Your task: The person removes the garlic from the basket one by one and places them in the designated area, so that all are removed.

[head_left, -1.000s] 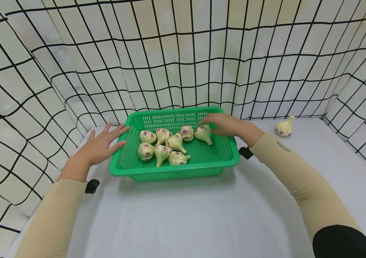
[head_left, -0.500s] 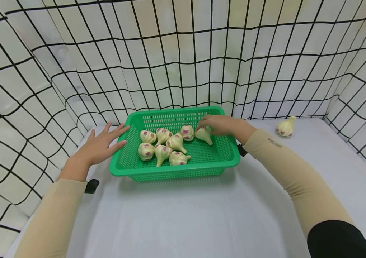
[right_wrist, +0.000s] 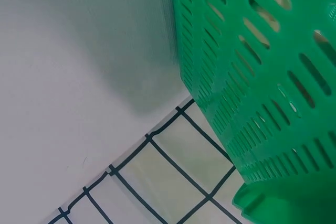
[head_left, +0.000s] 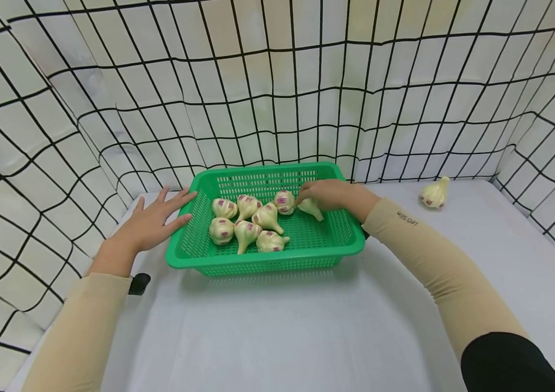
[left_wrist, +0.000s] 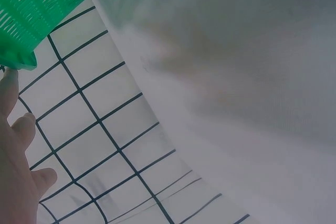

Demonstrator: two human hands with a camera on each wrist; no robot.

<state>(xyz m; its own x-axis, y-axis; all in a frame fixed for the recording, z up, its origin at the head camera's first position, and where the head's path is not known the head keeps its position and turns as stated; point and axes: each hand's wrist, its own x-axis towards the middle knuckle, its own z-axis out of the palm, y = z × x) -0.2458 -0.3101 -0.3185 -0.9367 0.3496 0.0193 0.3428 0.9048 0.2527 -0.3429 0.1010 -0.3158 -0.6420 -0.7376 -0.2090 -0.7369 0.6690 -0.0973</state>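
Note:
A green plastic basket point(head_left: 263, 260) sits on the white surface, with several purple-streaked garlic bulbs point(head_left: 266, 218) inside, mostly toward its left half. My right hand point(head_left: 330, 194) reaches over the basket's right side and grips one garlic bulb point(head_left: 312, 209) from above, its stem pointing toward me. The right wrist view shows only the basket's slotted wall point(right_wrist: 231, 72), with that hand hidden. My left hand point(head_left: 147, 226) lies with fingers spread and fingertips touching the basket's left rim. In the left wrist view, part of that hand point(left_wrist: 16, 156) appears beside the basket point(left_wrist: 47, 9).
A single garlic bulb point(head_left: 434, 194) lies outside the basket at the back right. Black netting point(head_left: 307, 98) over pale sheeting encloses the back and both sides. White cloth point(head_left: 267, 326) covers the surface in front of the basket.
My right hand has come slightly lower and toward me over the garlic bulb, covering more of it, and the forearm has shifted left. The left hand and basket stay put.

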